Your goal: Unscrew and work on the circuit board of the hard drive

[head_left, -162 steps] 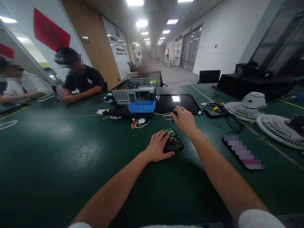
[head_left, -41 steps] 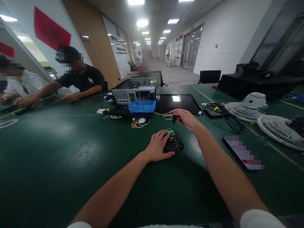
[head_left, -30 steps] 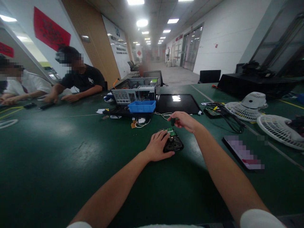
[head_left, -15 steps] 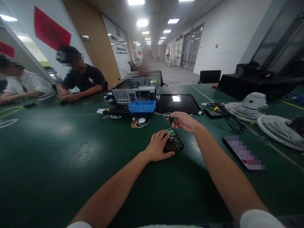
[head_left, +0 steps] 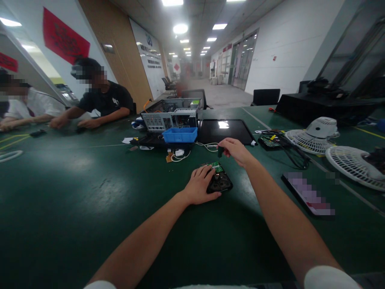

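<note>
A black device with an exposed green circuit board [head_left: 221, 180] lies on the dark green table [head_left: 90, 224]. My left hand [head_left: 201, 185] rests over its left side, fingers spread, thumb along the near edge. Above and beyond the device's far edge, my right hand [head_left: 233, 150] pinches a small dark green piece [head_left: 220, 151] between thumb and fingertips. The piece hangs apart from the device; its exact shape is too small to tell.
Beyond the hands are a blue tray [head_left: 180, 135], an open computer case [head_left: 171, 114] and a black panel [head_left: 225, 130]. On the right lie a phone [head_left: 308, 194], cables and white fans [head_left: 321, 130]. Two people sit at the left.
My right hand has shifted slightly right, and the dark green piece now points downward. My left hand has stayed in place. One seated person's arm has reached out to the left.
</note>
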Action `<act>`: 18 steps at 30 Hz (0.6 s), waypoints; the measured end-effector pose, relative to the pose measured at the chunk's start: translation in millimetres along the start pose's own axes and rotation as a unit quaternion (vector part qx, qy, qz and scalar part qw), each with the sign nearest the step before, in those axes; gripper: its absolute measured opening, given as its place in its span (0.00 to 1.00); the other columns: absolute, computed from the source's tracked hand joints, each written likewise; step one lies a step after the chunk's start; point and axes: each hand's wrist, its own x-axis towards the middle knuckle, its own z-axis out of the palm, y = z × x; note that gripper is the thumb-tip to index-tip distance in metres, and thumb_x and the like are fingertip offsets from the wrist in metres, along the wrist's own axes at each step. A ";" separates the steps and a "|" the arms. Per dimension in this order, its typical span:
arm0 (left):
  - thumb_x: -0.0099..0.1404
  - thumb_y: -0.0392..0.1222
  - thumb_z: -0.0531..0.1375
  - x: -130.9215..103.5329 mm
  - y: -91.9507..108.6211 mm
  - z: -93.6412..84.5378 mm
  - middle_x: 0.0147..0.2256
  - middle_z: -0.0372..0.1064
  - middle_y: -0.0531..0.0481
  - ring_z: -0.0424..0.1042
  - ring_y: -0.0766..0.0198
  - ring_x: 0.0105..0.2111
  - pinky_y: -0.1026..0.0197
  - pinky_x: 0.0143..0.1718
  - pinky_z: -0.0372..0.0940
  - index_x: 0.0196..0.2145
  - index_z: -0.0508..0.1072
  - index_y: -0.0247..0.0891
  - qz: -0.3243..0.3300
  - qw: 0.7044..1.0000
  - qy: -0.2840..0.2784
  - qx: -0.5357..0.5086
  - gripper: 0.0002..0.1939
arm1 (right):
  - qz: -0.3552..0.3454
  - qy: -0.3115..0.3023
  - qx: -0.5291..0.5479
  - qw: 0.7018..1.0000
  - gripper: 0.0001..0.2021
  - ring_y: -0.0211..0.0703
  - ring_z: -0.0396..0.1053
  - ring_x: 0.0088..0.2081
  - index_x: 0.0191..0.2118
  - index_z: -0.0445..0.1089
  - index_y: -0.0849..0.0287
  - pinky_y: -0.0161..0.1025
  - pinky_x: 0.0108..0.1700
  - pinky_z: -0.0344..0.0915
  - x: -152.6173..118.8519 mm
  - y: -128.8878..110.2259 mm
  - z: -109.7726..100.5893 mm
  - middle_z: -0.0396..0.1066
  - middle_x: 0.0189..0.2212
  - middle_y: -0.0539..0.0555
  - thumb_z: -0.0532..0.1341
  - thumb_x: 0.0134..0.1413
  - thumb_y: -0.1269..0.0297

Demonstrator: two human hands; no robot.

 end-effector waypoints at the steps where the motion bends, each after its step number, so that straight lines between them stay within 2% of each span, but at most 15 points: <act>1: 0.61 0.71 0.59 0.0 0.1 -0.1 0.70 0.46 0.38 0.44 0.39 0.69 0.36 0.66 0.45 0.72 0.48 0.42 0.000 1.000 0.000 -0.001 0.51 | 0.005 -0.006 0.002 1.000 0.08 0.34 0.62 0.22 0.30 0.74 0.61 0.32 0.20 0.53 -0.7 -0.9 0.1 0.73 0.25 0.53 0.63 0.52 0.62; 4: 0.61 0.70 0.59 0.1 0.8 -0.7 0.70 0.46 0.38 0.44 0.39 0.69 0.36 0.66 0.45 0.71 0.48 0.42 0.001 1.000 0.001 -0.002 0.51 | 0.016 -0.049 0.021 0.998 0.09 0.33 0.61 0.21 0.35 0.76 0.61 0.33 0.18 0.50 -4.6 -6.0 0.4 0.78 0.35 0.56 0.60 0.54 0.62; 7: 0.61 0.70 0.59 0.1 1.3 -1.3 0.70 0.46 0.38 0.44 0.39 0.69 0.36 0.66 0.45 0.71 0.49 0.43 0.000 1.000 0.002 -0.005 0.50 | 0.037 -0.100 0.040 0.993 0.12 0.32 0.60 0.20 0.40 0.77 0.61 0.33 0.18 0.48 -9.2 -11.7 0.7 0.79 0.38 0.58 0.58 0.55 0.62; 11: 0.61 0.69 0.60 0.1 1.2 -1.1 0.70 0.46 0.39 0.44 0.39 0.69 0.36 0.66 0.45 0.71 0.49 0.44 0.001 1.000 0.006 -0.010 0.50 | 0.062 -0.152 0.062 0.984 0.11 0.33 0.61 0.21 0.37 0.77 0.61 0.32 0.18 0.50 -12.0 -13.4 1.8 0.79 0.40 0.59 0.60 0.56 0.61; 14: 0.60 0.69 0.60 0.0 0.6 -0.4 0.70 0.46 0.39 0.44 0.39 0.69 0.36 0.66 0.45 0.71 0.49 0.44 0.001 1.000 0.006 -0.011 0.50 | 0.081 -0.163 0.107 0.977 0.09 0.35 0.65 0.23 0.37 0.74 0.61 0.33 0.20 0.57 -11.3 -10.0 2.4 0.79 0.41 0.60 0.62 0.56 0.60; 18: 0.60 0.70 0.60 -0.1 0.0 0.2 0.70 0.46 0.38 0.44 0.39 0.69 0.36 0.66 0.44 0.71 0.49 0.43 0.001 1.000 0.003 -0.006 0.51 | 0.085 -0.148 0.154 0.973 0.08 0.37 0.70 0.25 0.39 0.71 0.58 0.34 0.25 0.64 -10.4 -7.5 2.0 0.78 0.39 0.59 0.65 0.56 0.61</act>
